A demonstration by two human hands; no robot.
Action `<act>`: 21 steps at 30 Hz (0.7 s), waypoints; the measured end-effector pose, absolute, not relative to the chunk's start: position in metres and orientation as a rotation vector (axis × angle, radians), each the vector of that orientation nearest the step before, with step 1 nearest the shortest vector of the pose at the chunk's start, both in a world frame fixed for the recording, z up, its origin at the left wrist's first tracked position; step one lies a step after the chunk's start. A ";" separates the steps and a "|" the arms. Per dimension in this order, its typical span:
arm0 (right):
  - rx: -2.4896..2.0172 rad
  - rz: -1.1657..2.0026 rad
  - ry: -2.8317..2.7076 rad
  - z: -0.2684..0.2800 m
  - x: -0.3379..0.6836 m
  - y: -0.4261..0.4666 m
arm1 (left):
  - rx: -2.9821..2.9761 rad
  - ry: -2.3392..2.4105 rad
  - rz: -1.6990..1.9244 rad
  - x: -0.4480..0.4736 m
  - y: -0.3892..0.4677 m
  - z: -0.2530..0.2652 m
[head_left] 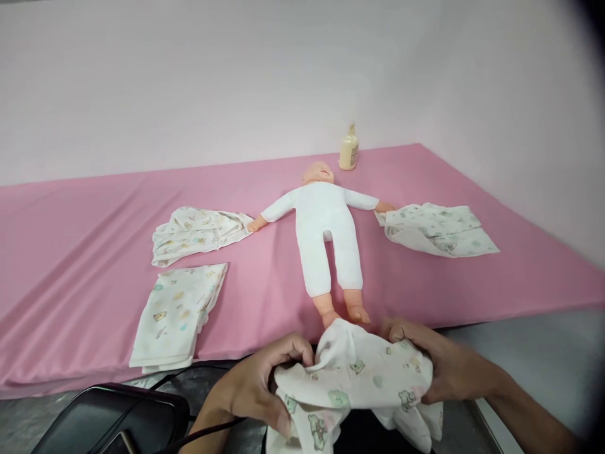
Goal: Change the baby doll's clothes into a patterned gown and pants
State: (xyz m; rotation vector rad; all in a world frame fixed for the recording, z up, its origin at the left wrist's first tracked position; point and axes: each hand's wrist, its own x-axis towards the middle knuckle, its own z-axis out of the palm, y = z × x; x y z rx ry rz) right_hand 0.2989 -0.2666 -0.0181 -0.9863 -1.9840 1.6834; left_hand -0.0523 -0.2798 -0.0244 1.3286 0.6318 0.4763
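A white baby garment (359, 378) with green and pink bear prints is bunched between my two hands, in front of the table's near edge. My left hand (259, 384) grips its left side, fingers curled into the cloth. On the right side, my right hand (437, 359) is closed around the fabric. Just beyond the garment lies a baby doll (326, 221) on its back in a white body covering, arms spread and feet towards me. The garment's top edge comes up to the doll's feet; whether they touch I cannot tell.
A pink sheet (255, 277) covers the table. Printed baby clothes (201, 233) lie by the doll's hand on the left, a folded printed cloth (177, 315) nearer me, and another printed garment (439, 230) on the right. A pump bottle (348, 151) stands behind. A black chair (113, 419) is lower left.
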 end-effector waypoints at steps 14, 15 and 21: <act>-0.558 1.783 -1.824 0.017 0.297 -0.259 | 1.790 0.634 0.356 -0.051 -0.267 0.051; -0.616 1.738 -1.861 0.023 0.296 -0.261 | 1.868 0.684 0.322 -0.051 -0.269 0.058; -0.916 1.396 -2.129 0.078 0.297 -0.269 | 2.247 0.950 0.315 -0.064 -0.282 0.104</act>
